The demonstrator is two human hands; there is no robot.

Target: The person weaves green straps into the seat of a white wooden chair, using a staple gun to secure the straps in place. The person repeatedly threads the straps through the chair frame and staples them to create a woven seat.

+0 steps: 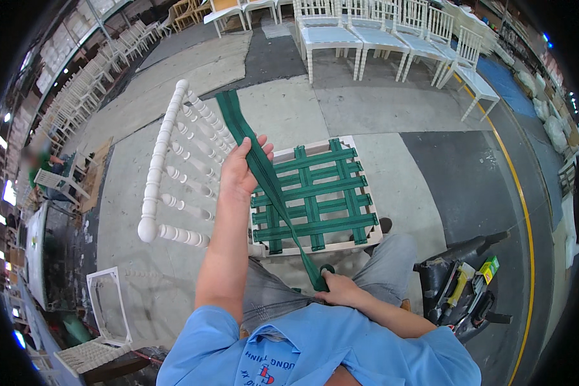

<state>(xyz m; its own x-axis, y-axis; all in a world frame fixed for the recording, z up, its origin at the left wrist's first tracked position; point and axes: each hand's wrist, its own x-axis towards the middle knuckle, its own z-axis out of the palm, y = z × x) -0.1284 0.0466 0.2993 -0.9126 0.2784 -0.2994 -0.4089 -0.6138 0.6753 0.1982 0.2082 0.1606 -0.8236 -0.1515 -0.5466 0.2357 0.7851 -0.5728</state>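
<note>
A long dark green webbing strap (278, 202) runs slantwise in front of me, its upper end sticking up beyond my left hand. My left hand (237, 172) is raised beside the chair back and grips the strap between thumb and fingers. Close to my lap, my right hand (342, 289) is closed on the strap's lower, bunched part. Between and beyond my knees lies a white chair, its spindled backrest (153, 174) to the left. Across its seat frame, woven green webbing (312, 207) forms an open grid. The held strap passes over the seat's left side.
A black chair (434, 283) at my right carries tools, including a yellow-handled one (457, 287). White chairs (331, 37) line the back. A white frame (112, 302) stands at lower left. Another person (42, 164) sits at far left near a white chair (64, 183).
</note>
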